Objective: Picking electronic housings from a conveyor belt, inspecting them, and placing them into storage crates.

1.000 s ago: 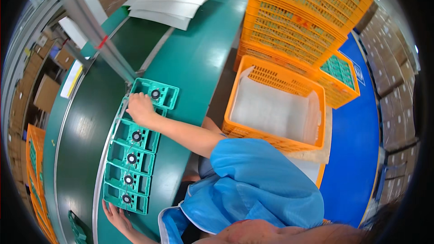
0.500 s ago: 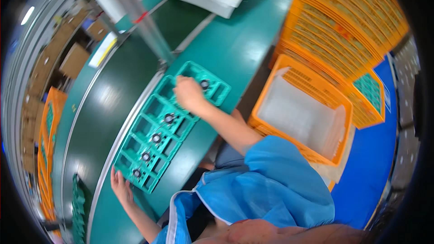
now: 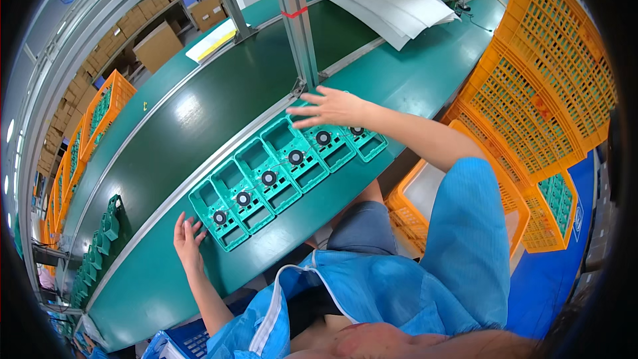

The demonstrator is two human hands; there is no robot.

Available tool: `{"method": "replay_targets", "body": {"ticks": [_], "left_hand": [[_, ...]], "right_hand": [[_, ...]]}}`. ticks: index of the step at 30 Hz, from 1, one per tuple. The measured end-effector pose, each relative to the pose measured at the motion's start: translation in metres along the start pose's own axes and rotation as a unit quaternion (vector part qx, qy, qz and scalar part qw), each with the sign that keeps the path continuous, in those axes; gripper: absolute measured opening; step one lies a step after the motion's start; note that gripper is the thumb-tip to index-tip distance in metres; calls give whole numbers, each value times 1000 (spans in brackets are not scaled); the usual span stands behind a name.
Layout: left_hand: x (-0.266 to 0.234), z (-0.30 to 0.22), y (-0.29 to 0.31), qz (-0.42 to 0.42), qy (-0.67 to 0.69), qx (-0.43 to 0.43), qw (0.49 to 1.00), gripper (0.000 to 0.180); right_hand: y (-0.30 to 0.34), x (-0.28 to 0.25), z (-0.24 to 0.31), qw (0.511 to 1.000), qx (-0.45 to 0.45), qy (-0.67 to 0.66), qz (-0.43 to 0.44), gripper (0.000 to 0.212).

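A row of several green plastic trays [image 3: 250, 210] lies along the near edge of the green table. Each tray has walled compartments and carries a small round black part [image 3: 269, 177] with a pale centre and thin wires. My right hand [image 3: 332, 108] is over the far side of the row's right half, fingers spread, holding nothing; it and the forearm hide some of the trays there. Beside the left end of the row is my left hand [image 3: 189, 240], its fingers apart and slightly bent, close to the end tray's wall. Whether it touches the wall, I cannot tell.
A dark green conveyor [image 3: 186, 110] runs beyond the trays, with a metal post [image 3: 292, 20] at its edge. More green trays [image 3: 100, 242] stand at its left. White sheets [image 3: 392, 6] lie at the back. Orange crates [image 3: 531, 86] are stacked on the right.
My right hand has risen from a tray compartment and its fingers have spread. The left hand stays by the row's left end. The whole view has turned and shifted.
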State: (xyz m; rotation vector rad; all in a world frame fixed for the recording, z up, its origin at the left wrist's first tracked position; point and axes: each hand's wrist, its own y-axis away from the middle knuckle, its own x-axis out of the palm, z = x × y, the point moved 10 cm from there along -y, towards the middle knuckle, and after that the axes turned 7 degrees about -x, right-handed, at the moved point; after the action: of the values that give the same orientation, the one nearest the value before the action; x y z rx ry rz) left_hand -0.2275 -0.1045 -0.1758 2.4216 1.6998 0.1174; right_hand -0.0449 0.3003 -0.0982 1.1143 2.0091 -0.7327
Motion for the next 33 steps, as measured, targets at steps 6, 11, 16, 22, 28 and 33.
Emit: {"method": "replay_targets", "body": {"ticks": [6, 11, 16, 22, 28, 33], "left_hand": [[-17, -7, 49, -37, -38, 20, 998, 38], [22, -2, 133, 121, -30, 1, 992, 36], [22, 162, 208, 370, -98, -247, 890, 42], [-141, 350, 163, 106, 216, -537, 809, 48], [-85, 332, 133, 137, 149, -538, 818, 49], [-22, 322, 118, 152, 124, -504, 841, 50]], "right_hand": [[-18, 11, 27, 988, -143, -41, 34, 46], [36, 21, 9, 989, -46, -135, 49, 56], [159, -10, -26, 931, 197, -251, 175, 76], [387, -59, 0, 792, 530, -285, 103, 79], [645, -39, 176, 563, 749, -213, 277, 82], [757, 21, 336, 419, 803, -223, 361, 90]]}}
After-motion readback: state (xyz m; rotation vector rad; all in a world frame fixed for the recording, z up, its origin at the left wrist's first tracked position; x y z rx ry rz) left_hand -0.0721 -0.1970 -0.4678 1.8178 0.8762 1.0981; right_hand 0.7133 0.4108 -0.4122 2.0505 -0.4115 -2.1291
